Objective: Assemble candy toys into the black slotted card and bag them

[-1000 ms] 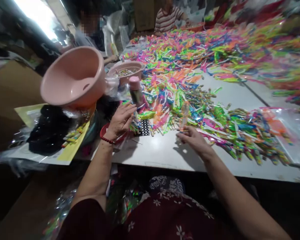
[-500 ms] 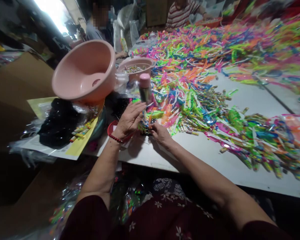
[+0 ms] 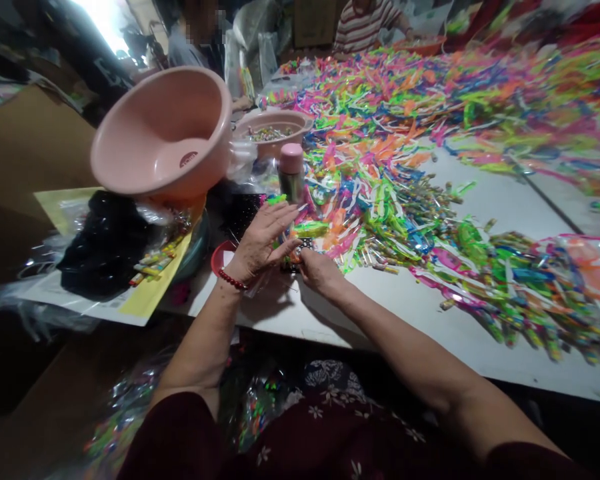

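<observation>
My left hand [image 3: 260, 245] is palm down at the near table edge, its fingers stretched forward and the thumb apart, reaching towards my right hand. The fingers of my right hand [image 3: 323, 272] are pinched together beside a small black piece with white dots [image 3: 307, 244]; what they grip is too small and partly hidden to name. Bright green and yellow plastic pieces [image 3: 310, 229] lie just beyond both hands. Partly behind my left wrist sits a small red bowl [image 3: 218, 260]. A flask with a pink lid [image 3: 291, 175] stands upright past my fingertips.
A large pink basin [image 3: 150, 133] leans at the left, with a smaller basin [image 3: 303, 124] of small pieces behind it. A black plastic bag [image 3: 103, 250] lies below. Colourful plastic pieces [image 3: 380, 193] spread over the white table [image 3: 380, 303]. A person in a striped top [image 3: 364, 28] sits opposite.
The thumb of my left hand has come out towards my right fingertips. My right hand stays nearly in place, and the view has shifted slightly.
</observation>
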The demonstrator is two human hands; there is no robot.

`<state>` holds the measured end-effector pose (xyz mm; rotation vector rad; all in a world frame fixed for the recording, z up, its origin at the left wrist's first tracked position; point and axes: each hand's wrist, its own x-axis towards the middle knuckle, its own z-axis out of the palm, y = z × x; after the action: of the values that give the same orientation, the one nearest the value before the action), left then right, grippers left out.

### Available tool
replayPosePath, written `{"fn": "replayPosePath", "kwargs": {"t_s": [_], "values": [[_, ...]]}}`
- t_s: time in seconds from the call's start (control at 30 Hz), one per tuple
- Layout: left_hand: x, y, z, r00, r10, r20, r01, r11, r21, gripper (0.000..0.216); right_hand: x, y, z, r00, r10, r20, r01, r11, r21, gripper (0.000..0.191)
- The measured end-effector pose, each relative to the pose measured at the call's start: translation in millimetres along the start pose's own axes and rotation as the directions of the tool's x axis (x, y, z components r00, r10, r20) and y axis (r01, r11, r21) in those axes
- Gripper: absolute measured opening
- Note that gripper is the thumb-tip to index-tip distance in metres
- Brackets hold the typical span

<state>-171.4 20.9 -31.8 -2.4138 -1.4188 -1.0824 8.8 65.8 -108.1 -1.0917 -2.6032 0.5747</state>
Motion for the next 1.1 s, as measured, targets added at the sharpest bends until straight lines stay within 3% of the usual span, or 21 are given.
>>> {"fn": "replayPosePath", "kwargs": {"t_s": [0.13,0.27,0.5,0.73,0.8,0.97,1.1], "values": [[-1.3,1.0,2.9,0.999,-0.025,-0.046,0.025,1.000,-0.001,0.042,-5.5,-0.2,7.7,0.996,0.063,-0.056,-0.056,0.990,0.130,0.019],[-5.3,-4.6,2.9,0.999,-0.038,-0.031,0.038,0.999,-0.002,0.047,-6.0,5.9,22.0,0.992,-0.006,-0.126,0.029,0.983,0.184,0.011],[-1.7,-1.9,2.5,1.000,-0.010,0.004,0.010,1.000,0.006,0.044,-2.2,5.6,28.0,0.990,-0.062,-0.128,0.086,0.977,0.196,0.015],[4.3,8.7,5.4,0.967,-0.126,-0.220,0.158,0.978,0.135,0.050,-8.7,6.7,28.1,0.985,-0.069,-0.155,0.099,0.976,0.193,0.010],[2.3,10.9,2.8,0.959,-0.185,-0.213,0.219,0.965,0.146,0.053,-14.5,6.9,29.0,0.985,-0.082,-0.153,0.112,0.974,0.197,0.011],[-12.6,48.5,-9.9,0.950,-0.313,-0.002,0.311,0.945,0.102,0.053,-52.9,7.7,31.0,0.988,-0.122,-0.098,0.137,0.978,0.159,0.010],[-25.4,94.6,-11.1,0.937,-0.350,0.018,0.348,0.935,0.061,0.057,-97.0,11.5,30.7,0.970,-0.220,-0.104,0.228,0.971,0.075,0.013]]}}
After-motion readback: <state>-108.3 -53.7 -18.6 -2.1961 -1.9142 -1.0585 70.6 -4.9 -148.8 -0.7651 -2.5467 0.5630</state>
